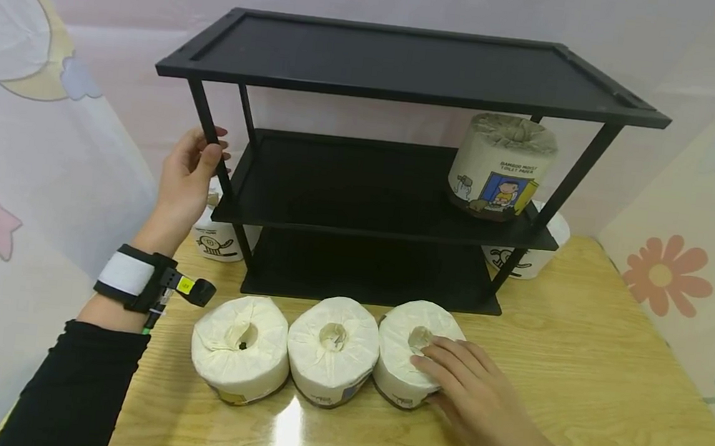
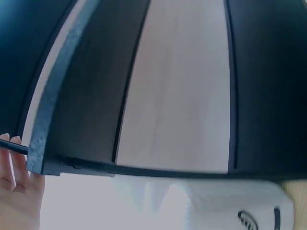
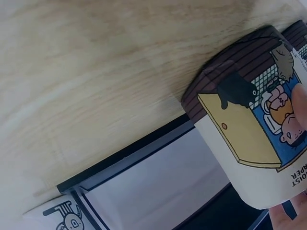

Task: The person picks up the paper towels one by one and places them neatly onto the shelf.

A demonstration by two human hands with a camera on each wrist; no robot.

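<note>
A black three-tier shelf rack (image 1: pixel 389 230) stands on the table. My left hand (image 1: pixel 186 179) grips its front left post (image 1: pixel 205 115), thumb in front and fingers reaching behind; the left wrist view shows the fingers (image 2: pixel 18 167) at a thin black bar. In front of the rack, several wrapped toilet paper rolls stand upright in a row: a left one (image 1: pixel 241 345), a middle one (image 1: pixel 332 350) and a right one (image 1: pixel 407 343). My right hand (image 1: pixel 482 400) holds the right roll, fingers over its top and thumb at its side. The right wrist view shows this roll's printed cartoon wrapper (image 3: pixel 249 124).
Another toilet paper roll (image 1: pixel 503 169) stands on the middle tier's right end. Behind the rack are a roll (image 1: pixel 217 235) at the left and one (image 1: pixel 553 235) at the right. The wooden table (image 1: pixel 590 360) meets patterned wall sheets (image 1: pixel 688 212) on both sides.
</note>
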